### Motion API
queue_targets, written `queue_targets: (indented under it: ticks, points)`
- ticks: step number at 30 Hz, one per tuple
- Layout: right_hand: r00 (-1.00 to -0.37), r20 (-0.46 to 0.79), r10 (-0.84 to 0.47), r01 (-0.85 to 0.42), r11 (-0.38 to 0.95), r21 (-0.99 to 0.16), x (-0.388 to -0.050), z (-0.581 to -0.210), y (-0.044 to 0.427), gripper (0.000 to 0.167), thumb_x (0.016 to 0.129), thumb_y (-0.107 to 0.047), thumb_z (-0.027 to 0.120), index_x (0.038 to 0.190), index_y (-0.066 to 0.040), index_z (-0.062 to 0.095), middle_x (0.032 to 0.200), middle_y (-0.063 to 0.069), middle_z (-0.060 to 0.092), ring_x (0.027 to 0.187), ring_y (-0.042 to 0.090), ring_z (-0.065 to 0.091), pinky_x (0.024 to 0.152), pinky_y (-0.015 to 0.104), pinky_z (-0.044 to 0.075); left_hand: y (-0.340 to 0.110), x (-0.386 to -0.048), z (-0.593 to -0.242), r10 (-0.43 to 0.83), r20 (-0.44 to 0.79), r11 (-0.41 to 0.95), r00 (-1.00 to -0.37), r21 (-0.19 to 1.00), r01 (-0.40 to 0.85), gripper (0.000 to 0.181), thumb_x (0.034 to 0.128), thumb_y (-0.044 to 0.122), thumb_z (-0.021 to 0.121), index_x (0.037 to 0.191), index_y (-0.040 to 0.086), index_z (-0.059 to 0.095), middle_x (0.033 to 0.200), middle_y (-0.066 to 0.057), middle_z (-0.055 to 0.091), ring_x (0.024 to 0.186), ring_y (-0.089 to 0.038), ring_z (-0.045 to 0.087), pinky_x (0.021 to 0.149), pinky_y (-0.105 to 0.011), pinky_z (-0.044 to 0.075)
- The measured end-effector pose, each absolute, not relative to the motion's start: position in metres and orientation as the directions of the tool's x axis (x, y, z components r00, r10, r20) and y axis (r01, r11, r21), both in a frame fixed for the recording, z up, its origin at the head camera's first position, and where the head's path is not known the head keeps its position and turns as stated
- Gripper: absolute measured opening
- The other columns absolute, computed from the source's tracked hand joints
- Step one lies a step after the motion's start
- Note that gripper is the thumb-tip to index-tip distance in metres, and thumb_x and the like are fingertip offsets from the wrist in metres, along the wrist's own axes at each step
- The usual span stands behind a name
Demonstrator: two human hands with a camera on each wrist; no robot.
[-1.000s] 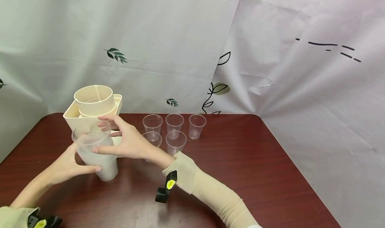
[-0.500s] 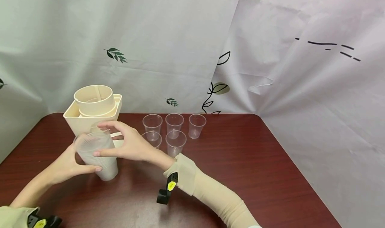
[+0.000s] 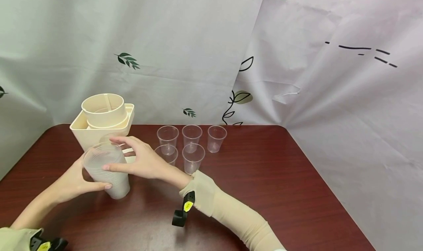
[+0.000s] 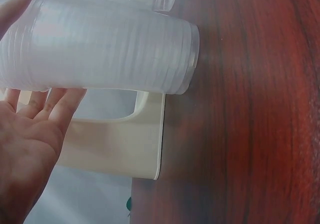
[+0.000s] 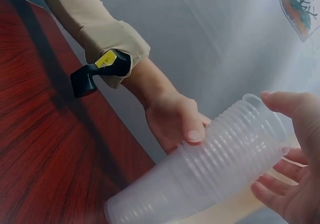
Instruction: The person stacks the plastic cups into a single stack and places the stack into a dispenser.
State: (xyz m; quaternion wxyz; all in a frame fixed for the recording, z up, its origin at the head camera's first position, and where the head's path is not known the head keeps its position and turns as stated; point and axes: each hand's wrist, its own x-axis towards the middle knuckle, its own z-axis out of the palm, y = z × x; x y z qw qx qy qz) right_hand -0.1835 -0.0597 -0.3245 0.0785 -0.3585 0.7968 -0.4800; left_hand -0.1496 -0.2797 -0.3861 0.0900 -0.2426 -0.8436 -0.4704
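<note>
In the head view, a nested stack of clear plastic cups (image 3: pixel 114 183) leans, its rims toward the upper left. My left hand (image 3: pixel 71 181) grips the stack around its side, thumb across the front. In the right wrist view, the left thumb lies just below the gathered rims. My right hand (image 3: pixel 142 159) holds the top cup (image 5: pixel 265 116) at its rim, thumb on one side and fingers on the other. The left wrist view shows the stack's base (image 4: pixel 187 59) and the left palm (image 4: pixel 30 144) beside it.
Several single clear cups (image 3: pixel 216 139) stand upright in two rows right of the hands, toward the table's back edge. A cream holder (image 3: pixel 84 135) with a round cylinder (image 3: pixel 107 115) stands behind the stack. White patterned cloth (image 3: pixel 185 41) hangs behind the dark red table (image 3: pixel 264 177).
My right hand has moved slightly down, and the top cup's rim has dropped from above the stack to sit close against the other rims. The left hand stays in place.
</note>
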Motion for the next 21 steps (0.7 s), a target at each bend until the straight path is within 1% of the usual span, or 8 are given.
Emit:
queue_targets:
  ticks: [6, 11, 21]
  points:
    - [-0.732, 0.208, -0.649, -0.487, 0.285, -0.826, -0.1836, -0.3268, -0.0606, 0.061, 0.085, -0.028, 0.072, 0.139, -0.02, 0.047, 0.133, -0.012, 0.051, 0.104, -0.008, 0.055, 0.088, 0.01, 0.046, -0.2812, -0.1511, -0.3895, 0.33, 0.399, 0.421, -0.856, 0.749, 0.511, 0.094, 0.058, -0.012, 0.081, 0.136, 0.019, 0.037, 0.119, 0.019, 0.049, 0.102, 0.01, 0.049, 0.081, -0.004, 0.036]
    - [-0.729, 0.209, -0.651, -0.49, 0.285, -0.824, -0.1835, -0.3273, -0.06, 0.061, 0.084, -0.028, 0.073, 0.139, -0.02, 0.048, 0.134, -0.012, 0.051, 0.104, -0.008, 0.056, 0.088, 0.01, 0.046, -0.2814, -0.1509, -0.3897, 0.32, 0.392, 0.433, -0.862, 0.749, 0.501, 0.093, 0.0581, -0.011, 0.082, 0.134, 0.019, 0.038, 0.118, 0.019, 0.049, 0.101, 0.01, 0.049, 0.08, -0.004, 0.036]
    - [-0.725, 0.217, -0.654, -0.508, 0.294, -0.81, -0.1837, -0.3301, -0.0592, 0.06, 0.084, -0.029, 0.073, 0.138, -0.02, 0.049, 0.134, -0.012, 0.051, 0.104, -0.008, 0.055, 0.088, 0.009, 0.045, -0.2789, -0.1486, -0.385, 0.321, 0.374, 0.458, -0.87, 0.743, 0.488, 0.088, 0.0603, -0.007, 0.083, 0.134, 0.014, 0.038, 0.117, 0.018, 0.048, 0.101, 0.009, 0.048, 0.079, -0.005, 0.037]
